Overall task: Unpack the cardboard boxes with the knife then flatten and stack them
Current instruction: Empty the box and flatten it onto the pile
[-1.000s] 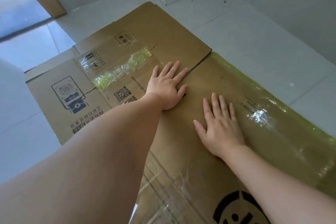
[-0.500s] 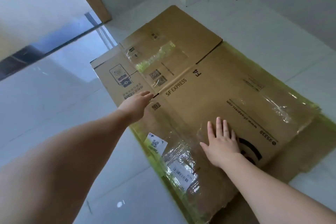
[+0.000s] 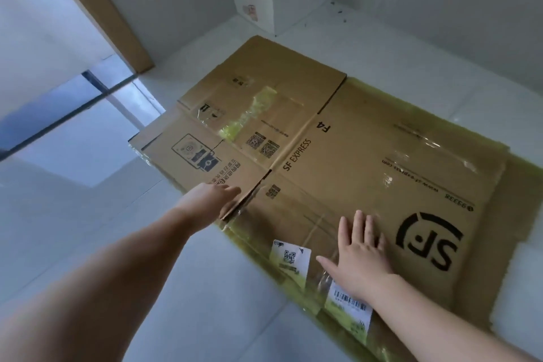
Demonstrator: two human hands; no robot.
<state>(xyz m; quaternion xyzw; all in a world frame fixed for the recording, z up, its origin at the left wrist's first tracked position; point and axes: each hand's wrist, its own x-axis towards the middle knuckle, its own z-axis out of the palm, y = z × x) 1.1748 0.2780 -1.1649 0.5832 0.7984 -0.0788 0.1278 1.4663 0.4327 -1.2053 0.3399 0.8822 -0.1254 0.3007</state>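
My right hand (image 3: 363,256) lies flat on the flattened SF Express box (image 3: 367,161), fingers straight and a little spread, pressing it down near the big black logo. My left hand (image 3: 210,200) reaches to the box's near edge, at the corner of a flap (image 3: 205,156). Its fingers look mostly straight and touch the edge; I cannot tell if they pinch it. The box lies on the floor (image 3: 191,288), in front of both hands, on top of another flat sheet with yellow-green tape (image 3: 293,276) along its rim.

I think the cardboard is light and stiff, but big and floppy at the folds. The shiny tape strips look slippery, so I would keep my hands on bare brown cardboard. The best place to take hold is the edges, one hand on each side, so it does not bend or slide off the sheet below.
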